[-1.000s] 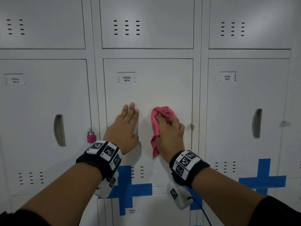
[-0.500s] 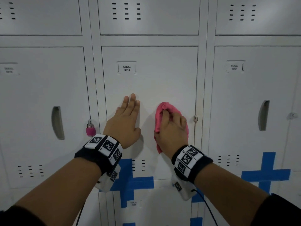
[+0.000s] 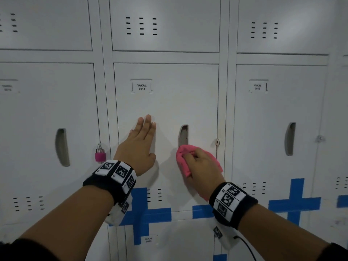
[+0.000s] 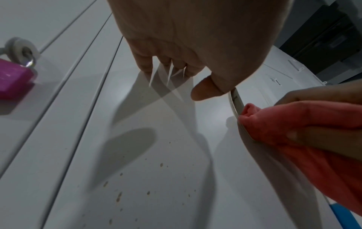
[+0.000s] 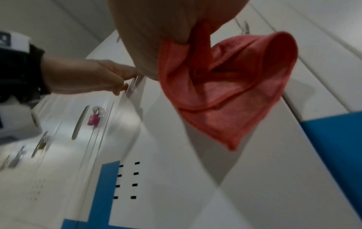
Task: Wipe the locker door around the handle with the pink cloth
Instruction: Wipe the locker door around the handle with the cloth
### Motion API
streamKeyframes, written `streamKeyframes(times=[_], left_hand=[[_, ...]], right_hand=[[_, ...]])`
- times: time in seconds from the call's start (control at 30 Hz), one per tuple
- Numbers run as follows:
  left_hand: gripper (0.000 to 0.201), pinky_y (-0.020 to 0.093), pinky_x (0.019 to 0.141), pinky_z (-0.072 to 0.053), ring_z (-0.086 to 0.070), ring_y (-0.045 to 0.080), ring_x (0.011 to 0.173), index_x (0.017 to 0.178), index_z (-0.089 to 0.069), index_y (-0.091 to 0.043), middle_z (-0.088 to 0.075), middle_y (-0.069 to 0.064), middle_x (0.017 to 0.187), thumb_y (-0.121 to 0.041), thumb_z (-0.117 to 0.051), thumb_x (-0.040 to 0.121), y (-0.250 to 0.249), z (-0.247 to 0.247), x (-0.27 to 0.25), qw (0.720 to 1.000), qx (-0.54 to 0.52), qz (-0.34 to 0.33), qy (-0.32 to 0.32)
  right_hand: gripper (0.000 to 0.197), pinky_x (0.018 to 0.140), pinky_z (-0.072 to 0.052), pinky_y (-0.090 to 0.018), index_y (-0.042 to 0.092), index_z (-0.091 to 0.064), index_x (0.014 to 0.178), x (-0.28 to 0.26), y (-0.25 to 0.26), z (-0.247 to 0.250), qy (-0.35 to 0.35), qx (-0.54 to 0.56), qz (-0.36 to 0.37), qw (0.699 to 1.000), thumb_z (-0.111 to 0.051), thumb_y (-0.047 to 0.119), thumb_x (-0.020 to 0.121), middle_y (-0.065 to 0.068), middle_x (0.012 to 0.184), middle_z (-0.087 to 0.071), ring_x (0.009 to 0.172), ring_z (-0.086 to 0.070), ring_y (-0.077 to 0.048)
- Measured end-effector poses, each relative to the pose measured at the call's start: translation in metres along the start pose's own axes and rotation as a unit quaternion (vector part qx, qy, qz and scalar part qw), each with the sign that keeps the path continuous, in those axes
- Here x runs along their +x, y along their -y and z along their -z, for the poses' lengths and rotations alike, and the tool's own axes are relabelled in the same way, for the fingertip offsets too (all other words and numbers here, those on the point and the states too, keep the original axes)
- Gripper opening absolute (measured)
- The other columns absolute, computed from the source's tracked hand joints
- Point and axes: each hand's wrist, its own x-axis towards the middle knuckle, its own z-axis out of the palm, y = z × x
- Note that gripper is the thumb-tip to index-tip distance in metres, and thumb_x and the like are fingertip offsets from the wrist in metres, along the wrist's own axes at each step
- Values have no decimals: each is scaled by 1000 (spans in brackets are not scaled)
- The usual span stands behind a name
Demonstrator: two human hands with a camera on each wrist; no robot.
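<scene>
The grey locker door (image 3: 169,106) marked YAKAL 0014 has a recessed slot handle (image 3: 183,135) right of its middle. My right hand (image 3: 202,166) grips the bunched pink cloth (image 3: 183,160) and presses it on the door just below the handle, covering the handle's lower end. A loose corner of the pink cloth (image 5: 225,93) hangs under the palm. My left hand (image 3: 140,142) lies flat on the door left of the handle, fingers straight and together. In the left wrist view the left hand's fingertips (image 4: 146,65) touch the door and the pink cloth (image 4: 293,124) sits at the handle's edge (image 4: 236,102).
A pink padlock (image 3: 99,154) hangs on the hasp of the left neighbour locker. Blue tape crosses (image 3: 143,211) mark the lower doors. A small lock tab (image 3: 217,141) sits on the door's right edge. Brown specks (image 4: 149,192) dot the door below my left hand.
My right hand has slid the cloth down and to the right, uncovering the upper part of the handle slot. The left hand stays flat on the door.
</scene>
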Motion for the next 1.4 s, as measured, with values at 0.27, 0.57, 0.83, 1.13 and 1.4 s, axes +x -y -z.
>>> streamKeyframes(times=[0.27, 0.57, 0.83, 1.13, 1.4], left_hand=[[85, 37, 121, -12, 23, 18, 145, 150, 14, -17, 30, 0, 156, -28, -44, 89, -2, 1, 0, 1000, 6, 5, 3], [87, 36, 121, -12, 24, 15, 144, 151, 13, -19, 29, -3, 156, -27, -46, 88, 0, 0, 0, 1000, -8, 1, -3], [84, 39, 121, -8, 21, 19, 146, 151, 10, -16, 27, 2, 157, -27, -46, 89, 3, -5, 1, 1000, 2, -11, -20], [86, 35, 118, -22, 19, 13, 146, 152, 9, -20, 24, -4, 158, -23, -47, 87, 7, -2, 1, 1000, -1, -14, -21], [87, 34, 117, -24, 20, 12, 145, 151, 11, -21, 26, -5, 157, -22, -46, 86, 7, -2, 0, 1000, 1, -11, -18]], right_hand=[[33, 66, -38, -2, 20, -53, 130, 4, 1, 20, -195, 271, -250, 909, -49, 18, 98, 1, 103, -48, 83, -47, 6], [63, 105, -42, -45, 4, -51, 134, 31, 2, 5, -30, -95, 35, 994, -69, 21, 76, -13, 127, -61, 123, -50, -32], [63, 114, -25, -41, -14, -26, 143, 46, 26, 23, 84, -418, 83, 901, -39, 23, 93, -18, 127, -59, 132, -39, -37], [19, 90, -34, -35, 8, -64, 101, 54, 29, 29, 133, -213, 57, 966, -63, 16, 84, -9, 102, -61, 103, -52, -27], [20, 87, -35, -32, 14, -58, 107, 40, 26, 32, 203, -224, 116, 946, -50, 21, 90, 1, 93, -58, 104, -48, -21]])
